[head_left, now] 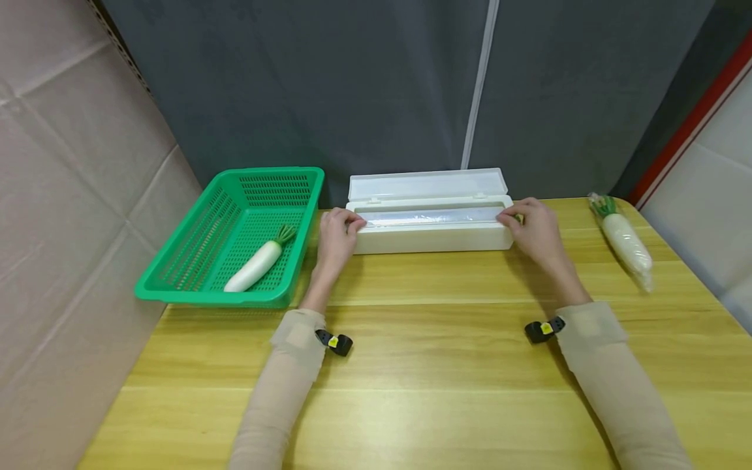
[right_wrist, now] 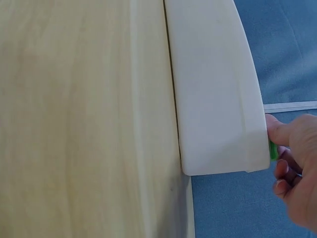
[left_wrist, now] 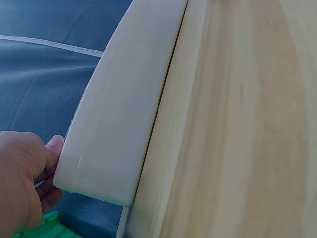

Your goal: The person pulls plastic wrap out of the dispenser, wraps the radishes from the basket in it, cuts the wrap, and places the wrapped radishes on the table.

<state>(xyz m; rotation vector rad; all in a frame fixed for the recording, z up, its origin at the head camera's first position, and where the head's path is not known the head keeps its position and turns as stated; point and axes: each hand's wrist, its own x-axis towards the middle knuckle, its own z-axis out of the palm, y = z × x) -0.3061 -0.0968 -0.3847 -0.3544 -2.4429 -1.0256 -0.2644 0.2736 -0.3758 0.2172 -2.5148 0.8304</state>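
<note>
A long white cling film box [head_left: 431, 240] sits near the table's far edge, its translucent lid [head_left: 427, 186] raised at the back. Clear plastic film [head_left: 431, 217] stretches along its opening. My left hand [head_left: 336, 236] is at the box's left end, thumb and fingers pinching the film's corner. At the right end, my right hand [head_left: 536, 227] pinches the film's other corner. Both wrist views show the thumbs right at the box's upper edge, other fingers curled beneath. A small green piece [right_wrist: 273, 150] shows between the right thumb and fingers.
To the left, a green plastic basket [head_left: 211, 299] holds a bare white radish [head_left: 255, 266] with trimmed green stems. A film-wrapped radish [head_left: 627, 243] lies at the table's right side. Behind the wooden table [head_left: 411, 352] hangs a dark grey cloth [head_left: 294, 85].
</note>
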